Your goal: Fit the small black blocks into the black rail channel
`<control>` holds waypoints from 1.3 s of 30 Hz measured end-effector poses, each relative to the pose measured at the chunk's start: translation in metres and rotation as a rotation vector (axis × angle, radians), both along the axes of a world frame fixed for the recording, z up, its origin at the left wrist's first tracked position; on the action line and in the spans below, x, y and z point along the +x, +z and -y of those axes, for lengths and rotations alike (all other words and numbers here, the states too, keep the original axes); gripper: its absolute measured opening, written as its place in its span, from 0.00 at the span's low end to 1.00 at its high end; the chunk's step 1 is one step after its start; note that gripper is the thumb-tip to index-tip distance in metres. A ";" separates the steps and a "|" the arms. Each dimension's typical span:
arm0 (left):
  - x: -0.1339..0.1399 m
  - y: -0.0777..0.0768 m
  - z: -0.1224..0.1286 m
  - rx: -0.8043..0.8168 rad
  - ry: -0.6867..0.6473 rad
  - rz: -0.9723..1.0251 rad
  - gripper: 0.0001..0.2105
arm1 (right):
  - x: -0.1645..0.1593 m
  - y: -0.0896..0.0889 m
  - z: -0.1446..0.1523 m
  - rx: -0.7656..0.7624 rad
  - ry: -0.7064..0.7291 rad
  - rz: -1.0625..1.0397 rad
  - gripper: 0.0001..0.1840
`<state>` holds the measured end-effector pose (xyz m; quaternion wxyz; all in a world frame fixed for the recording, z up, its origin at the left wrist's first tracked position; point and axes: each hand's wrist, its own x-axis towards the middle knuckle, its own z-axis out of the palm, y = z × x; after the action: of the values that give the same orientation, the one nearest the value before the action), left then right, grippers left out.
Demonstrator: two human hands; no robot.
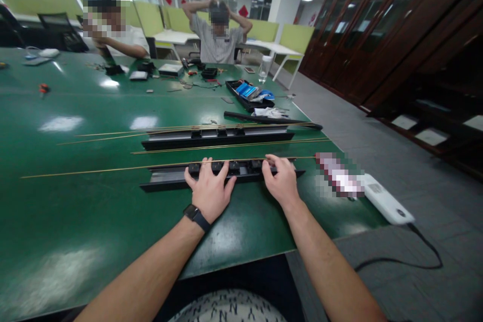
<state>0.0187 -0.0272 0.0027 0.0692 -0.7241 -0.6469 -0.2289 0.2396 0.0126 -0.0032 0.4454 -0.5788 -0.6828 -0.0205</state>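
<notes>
A long black metal channel (166,179) lies on the green table in front of me, with several black blocks (234,167) set along its inside. My left hand (209,188), wearing a dark watch (196,216), rests over its middle with the fingers spread on the blocks. A thin brass-coloured rod (94,171) runs lengthwise along the far side of the channel, sticking out well past its left end. Near the channel's right end, my right hand (282,179) has thumb and fingers bent together at the rod; the fingertips are partly hidden.
Behind lies a second black channel (219,137) with rods across it; more rods (226,147) lie between. Farther back are a black tube (271,119), white gloves (269,112) and a black tray (236,91). A white power strip (387,198) overhangs the right edge. Two people sit opposite.
</notes>
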 end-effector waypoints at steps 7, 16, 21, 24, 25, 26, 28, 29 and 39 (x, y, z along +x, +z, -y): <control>-0.001 -0.001 0.000 0.006 -0.004 0.011 0.23 | 0.000 -0.001 0.000 0.011 0.013 -0.001 0.19; -0.001 -0.001 0.000 0.010 0.003 -0.010 0.22 | -0.001 0.000 0.000 0.016 0.011 -0.005 0.18; -0.001 -0.001 0.000 0.006 -0.003 -0.005 0.23 | -0.002 0.000 0.001 0.010 0.035 0.010 0.19; -0.001 0.000 0.000 0.001 -0.006 0.008 0.23 | 0.001 -0.002 -0.001 0.009 -0.010 -0.004 0.20; -0.001 0.000 0.000 -0.001 -0.005 0.012 0.23 | 0.001 -0.002 -0.001 0.007 -0.030 -0.011 0.20; -0.001 0.000 0.000 -0.002 -0.006 0.016 0.23 | 0.002 -0.002 -0.002 0.006 -0.045 -0.016 0.20; -0.001 0.001 0.000 0.000 -0.008 0.022 0.23 | 0.002 -0.002 -0.002 0.003 -0.055 -0.016 0.19; -0.001 0.001 0.000 0.002 -0.009 0.023 0.23 | 0.002 -0.002 -0.002 0.002 -0.047 -0.010 0.19; -0.001 0.001 0.000 -0.002 0.003 -0.006 0.23 | 0.000 0.000 0.001 -0.005 0.011 -0.010 0.19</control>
<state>0.0180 -0.0276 0.0033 0.0709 -0.7238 -0.6480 -0.2261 0.2393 0.0116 -0.0032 0.4476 -0.5763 -0.6836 -0.0135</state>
